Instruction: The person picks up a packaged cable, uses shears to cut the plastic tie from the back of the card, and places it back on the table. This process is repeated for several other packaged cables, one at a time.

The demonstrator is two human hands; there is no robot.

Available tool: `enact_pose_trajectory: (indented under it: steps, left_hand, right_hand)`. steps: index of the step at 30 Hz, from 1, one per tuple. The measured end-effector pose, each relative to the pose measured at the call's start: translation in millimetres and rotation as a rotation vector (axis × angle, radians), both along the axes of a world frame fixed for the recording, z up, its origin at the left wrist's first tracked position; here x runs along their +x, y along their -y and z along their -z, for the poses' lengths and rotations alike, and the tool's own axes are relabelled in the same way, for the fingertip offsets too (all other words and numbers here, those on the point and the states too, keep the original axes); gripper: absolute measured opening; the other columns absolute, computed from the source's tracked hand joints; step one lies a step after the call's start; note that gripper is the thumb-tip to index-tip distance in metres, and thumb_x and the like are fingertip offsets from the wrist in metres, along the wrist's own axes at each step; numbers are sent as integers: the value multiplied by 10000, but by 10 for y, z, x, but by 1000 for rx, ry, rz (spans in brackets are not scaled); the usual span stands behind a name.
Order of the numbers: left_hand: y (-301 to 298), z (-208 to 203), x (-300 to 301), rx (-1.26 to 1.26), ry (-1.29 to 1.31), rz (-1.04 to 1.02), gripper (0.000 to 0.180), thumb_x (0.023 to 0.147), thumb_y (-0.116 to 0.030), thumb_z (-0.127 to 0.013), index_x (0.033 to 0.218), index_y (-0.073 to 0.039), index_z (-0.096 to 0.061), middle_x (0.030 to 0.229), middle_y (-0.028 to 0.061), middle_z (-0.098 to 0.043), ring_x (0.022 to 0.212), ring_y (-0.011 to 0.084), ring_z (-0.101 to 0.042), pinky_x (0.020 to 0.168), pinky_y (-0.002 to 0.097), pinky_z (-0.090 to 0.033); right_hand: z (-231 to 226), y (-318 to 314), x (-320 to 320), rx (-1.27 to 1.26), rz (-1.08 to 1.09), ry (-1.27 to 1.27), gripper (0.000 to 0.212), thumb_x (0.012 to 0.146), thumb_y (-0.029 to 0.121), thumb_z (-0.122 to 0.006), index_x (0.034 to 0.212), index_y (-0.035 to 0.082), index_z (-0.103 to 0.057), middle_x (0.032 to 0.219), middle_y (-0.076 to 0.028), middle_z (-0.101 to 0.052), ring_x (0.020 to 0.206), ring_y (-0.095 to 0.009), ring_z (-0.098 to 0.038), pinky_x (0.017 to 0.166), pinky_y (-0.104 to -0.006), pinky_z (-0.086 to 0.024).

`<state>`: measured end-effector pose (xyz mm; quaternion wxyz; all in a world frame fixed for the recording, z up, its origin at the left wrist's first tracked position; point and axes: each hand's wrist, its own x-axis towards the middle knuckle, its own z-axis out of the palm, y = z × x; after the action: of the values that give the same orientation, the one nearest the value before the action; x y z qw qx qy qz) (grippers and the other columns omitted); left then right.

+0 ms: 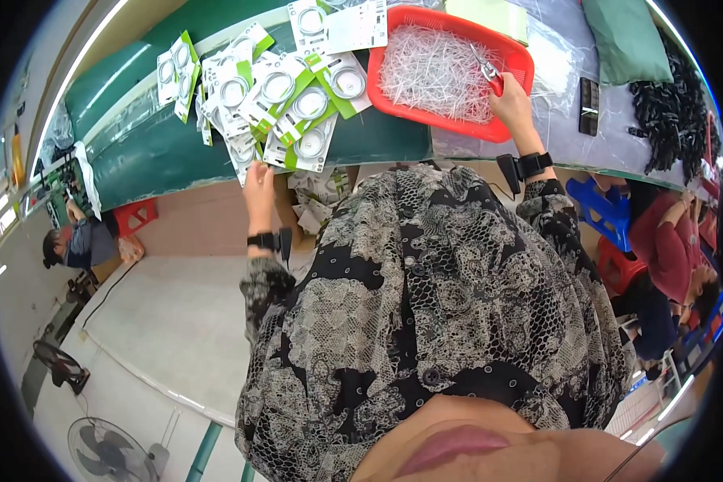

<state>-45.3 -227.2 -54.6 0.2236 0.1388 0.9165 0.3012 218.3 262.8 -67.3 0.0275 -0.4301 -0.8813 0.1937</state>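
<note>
My right hand [512, 104] is closed round the red handles of a pair of small cutters [490, 71]. Their metal jaws reach over a red plastic basket [384, 95] heaped with thin white plastic strips [430, 72]. At the table's near edge, the fingers of my left hand [259, 191] pinch the lower end of a packaged white cable [241, 154]. Beyond that hand lies a loose pile of similar flat packs [277, 87], white and green, each showing a coiled white cable. Some packs overlap and hide others.
Right of the basket are a black rectangular object [589, 106], a dark green bag [628, 40] and a heap of small black parts [673, 104]. An open carton [291, 213] stands below the table edge. Other people sit at both sides; a blue stool [601, 210] is at right.
</note>
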Motion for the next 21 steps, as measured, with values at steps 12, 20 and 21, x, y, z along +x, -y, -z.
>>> enact_pose_trajectory:
  steps: [12,20,21]
  left_hand:
    - [-3030,520,-1235,92,-555,939,1057,558,-262,-873,1410,-15,-299,1388,207,-399,1250,388,-412,1025,426,-377]
    - [-2998,-48,-1095,187,-98,811,931,670,-377,-820,1385,-7,-352,1367,215,-437,1265,316,-440,1012,446,-392]
    - [-2944,-241,-974,272,204,725,913,709,-425,-788,1391,-7,-348,1376,216,-433,1256,309,-456,1011,445,-399]
  right_hand:
    - [-704,537,482,-117,-102,-276,422,757,83,-679,1140,-2,-524,1038,-207,-604,963,-361,-593,841,-410,-479]
    - [-734,736,739,-224,38,-432,471,795,117,-688,1209,-8,-502,1071,-159,-598,991,-283,-591,855,-372,-468]
    - [-836,740,648,-302,60,-430,483,801,129,-691,1220,-8,-495,1069,-150,-596,984,-274,-591,850,-365,-469]
